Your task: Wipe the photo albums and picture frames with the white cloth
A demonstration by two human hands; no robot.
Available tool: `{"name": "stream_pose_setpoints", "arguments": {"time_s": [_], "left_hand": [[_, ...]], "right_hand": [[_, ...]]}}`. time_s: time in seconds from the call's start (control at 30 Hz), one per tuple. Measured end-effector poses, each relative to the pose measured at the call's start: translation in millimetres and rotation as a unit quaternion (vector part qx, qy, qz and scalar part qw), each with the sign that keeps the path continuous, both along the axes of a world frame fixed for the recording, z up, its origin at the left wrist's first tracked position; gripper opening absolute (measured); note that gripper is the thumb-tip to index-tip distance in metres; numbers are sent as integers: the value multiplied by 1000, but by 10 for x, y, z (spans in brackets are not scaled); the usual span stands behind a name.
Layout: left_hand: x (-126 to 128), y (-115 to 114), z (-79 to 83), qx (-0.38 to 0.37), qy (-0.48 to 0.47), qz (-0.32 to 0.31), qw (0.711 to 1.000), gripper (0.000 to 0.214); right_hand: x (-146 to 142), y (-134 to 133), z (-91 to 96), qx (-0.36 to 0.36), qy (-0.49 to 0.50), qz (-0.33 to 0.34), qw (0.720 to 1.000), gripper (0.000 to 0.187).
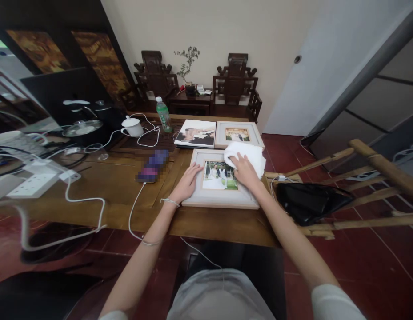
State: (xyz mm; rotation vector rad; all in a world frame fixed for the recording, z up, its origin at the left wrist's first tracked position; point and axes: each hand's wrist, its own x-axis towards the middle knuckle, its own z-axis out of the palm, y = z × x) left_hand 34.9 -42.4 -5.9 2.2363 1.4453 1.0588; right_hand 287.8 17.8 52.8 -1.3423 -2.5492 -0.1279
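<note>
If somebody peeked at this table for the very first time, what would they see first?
Probably the white cloth that the right hand presses onto the top right corner of the framed photo lying flat near the table's front edge, while the left hand rests on the frame's left side. Next, the green bottle standing at the far edge of the wooden table, behind two more pictures.

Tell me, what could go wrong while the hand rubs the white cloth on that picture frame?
The nearest picture frame lies close to the table edge, so a hard push from the right hand on the white cloth might slide it off, though the left hand steadies it. The phone's cable hangs by the left arm and might get snagged.
</note>
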Motion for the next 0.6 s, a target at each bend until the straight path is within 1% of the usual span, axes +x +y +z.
{"name": "stream_pose_setpoints", "arguments": {"time_s": [0.07,0.13,0.23,0.33,0.43,0.5,0.53,0.6], "left_hand": [[1,5,-3,3,-7,5,1000,45],[7,10,-9,7,-13,12,1000,45],[22,18,-23,11,-16,20,1000,45],[36,26,-34,14,-3,28,999,44],[40,32,-37,21,27,32,999,42],[38,32,-33,25,44,32,998,41],[36,32,-31,25,50,30,998,40],[29,31,-26,20,55,24,998,40]], "right_hand": [[-49,69,5,4,-24,7,1000,51],[-95,8,4,-1,-47,20,999,49],[-118,-301,24,-35,-71,48,996,48],[-72,-755,108,-96,-78,84,989,48],[3,-1155,216,-125,-55,137,981,53],[43,-1294,245,-142,-39,161,976,55],[57,-1313,237,-147,-28,165,975,56],[76,-1252,179,-141,-5,157,978,59]]}}
